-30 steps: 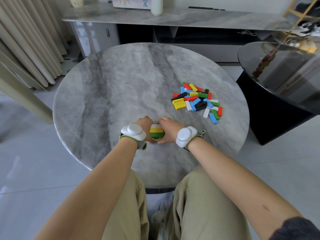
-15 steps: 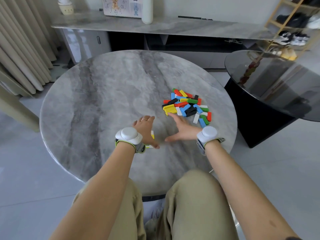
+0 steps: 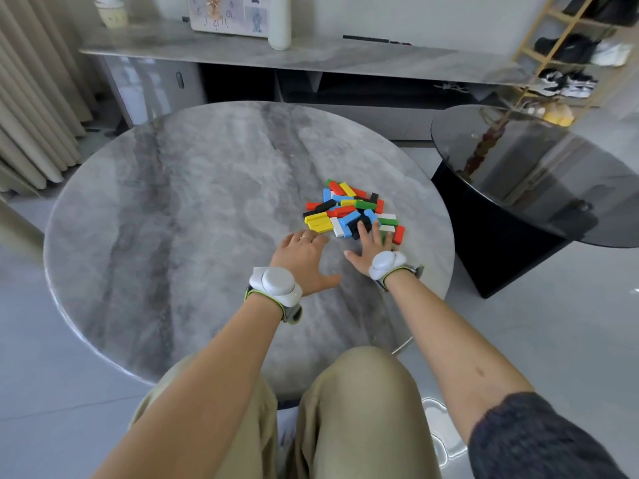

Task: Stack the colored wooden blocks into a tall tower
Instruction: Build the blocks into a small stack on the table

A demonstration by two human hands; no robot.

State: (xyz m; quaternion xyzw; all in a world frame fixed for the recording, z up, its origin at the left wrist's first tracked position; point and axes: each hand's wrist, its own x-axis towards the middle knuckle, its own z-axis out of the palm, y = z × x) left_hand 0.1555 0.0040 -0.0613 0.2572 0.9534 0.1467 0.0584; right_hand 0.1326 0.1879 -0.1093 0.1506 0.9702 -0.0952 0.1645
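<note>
A loose pile of colored wooden blocks (image 3: 349, 209) in red, yellow, blue, green, black and white lies right of center on the round grey marble table (image 3: 193, 209). My left hand (image 3: 304, 261) hovers palm down with spread fingers, its fingertips just short of the yellow blocks at the pile's near left edge. My right hand (image 3: 370, 248) is also flat and spread, its fingers lying over black and green blocks at the pile's near edge. Neither hand holds a block. The small stack seen earlier is out of sight, perhaps under my left hand.
A dark glass-topped side table (image 3: 539, 174) stands close to the right of the marble table. Behind is a long grey sideboard (image 3: 311, 57) with a white bottle and a clock. Curtains (image 3: 31, 98) hang at the left, and a shoe rack (image 3: 570, 46) stands at the back right.
Both hands let go of the small white, yellow and green stack and moved forward and right to the pile. The view has tilted up and the stack is no longer visible.
</note>
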